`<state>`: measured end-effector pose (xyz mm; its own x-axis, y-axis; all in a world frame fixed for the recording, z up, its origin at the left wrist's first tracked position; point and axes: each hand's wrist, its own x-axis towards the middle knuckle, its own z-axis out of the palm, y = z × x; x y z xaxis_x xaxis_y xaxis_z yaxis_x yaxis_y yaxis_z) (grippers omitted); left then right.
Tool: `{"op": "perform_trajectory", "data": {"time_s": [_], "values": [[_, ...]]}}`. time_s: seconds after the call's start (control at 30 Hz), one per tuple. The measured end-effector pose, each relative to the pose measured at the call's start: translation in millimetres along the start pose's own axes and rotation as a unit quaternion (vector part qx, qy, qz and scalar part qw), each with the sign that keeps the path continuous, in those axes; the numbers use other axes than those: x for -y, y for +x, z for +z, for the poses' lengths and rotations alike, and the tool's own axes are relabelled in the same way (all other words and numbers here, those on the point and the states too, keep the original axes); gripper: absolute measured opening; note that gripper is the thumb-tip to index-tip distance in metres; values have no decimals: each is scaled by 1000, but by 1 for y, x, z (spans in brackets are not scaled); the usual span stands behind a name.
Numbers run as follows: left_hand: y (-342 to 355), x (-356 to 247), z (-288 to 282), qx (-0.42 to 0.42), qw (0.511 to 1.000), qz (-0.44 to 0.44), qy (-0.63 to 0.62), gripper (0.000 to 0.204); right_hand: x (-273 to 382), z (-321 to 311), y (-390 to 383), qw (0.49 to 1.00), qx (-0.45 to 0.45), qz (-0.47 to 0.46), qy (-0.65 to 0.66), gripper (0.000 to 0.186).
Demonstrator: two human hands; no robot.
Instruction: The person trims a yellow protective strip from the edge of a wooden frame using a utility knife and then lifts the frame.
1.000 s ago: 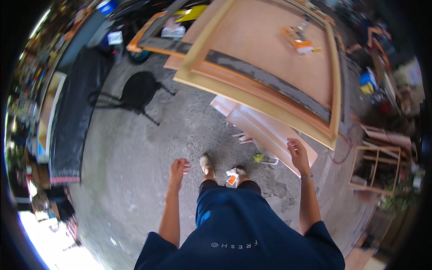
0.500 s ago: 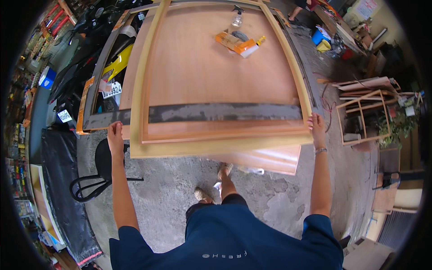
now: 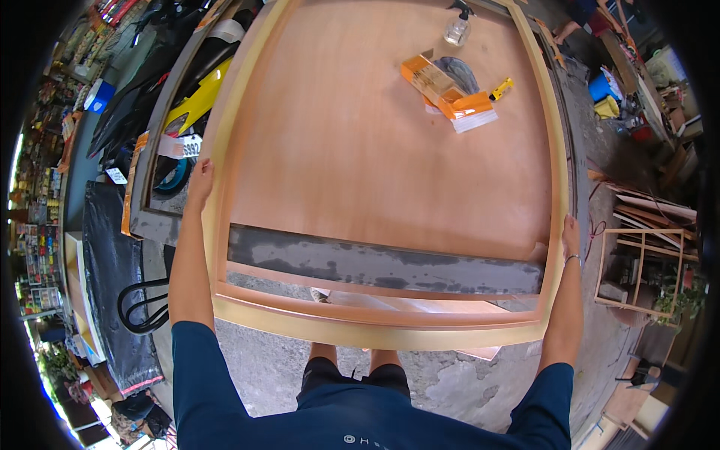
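Note:
A large pale wooden frame (image 3: 375,331) spans the view in front of me, its near rail close to my body. My left hand (image 3: 200,184) is closed on its left rail. On the right rail, my right hand (image 3: 571,238) grips the outer edge, its fingers partly hidden. Inside the frame's outline shows a plywood panel (image 3: 360,142) and a dark grey, blotchy crossbar (image 3: 375,262). On the plywood lie torn orange packaging (image 3: 466,106), a dark grey object (image 3: 457,73) and a yellow utility knife (image 3: 502,88). A clear spray bottle (image 3: 457,30) stands farther back.
A motorcycle with a yellow panel (image 3: 201,101) is at the left, near a black plastic-covered stack (image 3: 112,277). Stocked shelves line the far left. To the right are a small wooden frame (image 3: 640,307), scrap boards (image 3: 652,206) and a blue bucket (image 3: 602,87). Another person (image 3: 585,15) is at the back right.
The wooden frame has come closer to me, its near rail now over my feet. Both hands have shifted from near its front corners to farther up its sides. My view has also shifted.

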<state>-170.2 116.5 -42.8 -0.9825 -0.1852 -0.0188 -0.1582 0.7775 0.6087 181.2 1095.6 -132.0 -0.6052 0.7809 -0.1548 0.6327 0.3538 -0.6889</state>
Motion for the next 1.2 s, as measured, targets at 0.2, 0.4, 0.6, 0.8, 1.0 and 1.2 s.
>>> {"op": "perform_trajectory", "data": {"time_s": [0.2, 0.4, 0.6, 0.8, 1.0, 1.2], "values": [[51, -25, 24, -16, 1000, -21, -16, 45, 23, -7, 49, 992, 66, 2, 104, 49], [85, -31, 28, -31, 991, -102, -77, 43, 28, 9, 93, 988, 34, 45, 147, 46], [85, -40, 36, -43, 974, -130, -182, 45, 6, -3, 124, 998, 14, -16, 57, 39], [55, -46, 8, -76, 988, -72, -114, 43, 22, -3, 96, 992, 6, -49, 116, 35], [25, -69, -4, -80, 985, -30, -147, 40, 34, -35, 67, 986, -13, -48, 158, 31], [-24, -73, -47, -86, 986, -14, -140, 43, 34, -71, 14, 965, -26, -42, 258, 31]]}}
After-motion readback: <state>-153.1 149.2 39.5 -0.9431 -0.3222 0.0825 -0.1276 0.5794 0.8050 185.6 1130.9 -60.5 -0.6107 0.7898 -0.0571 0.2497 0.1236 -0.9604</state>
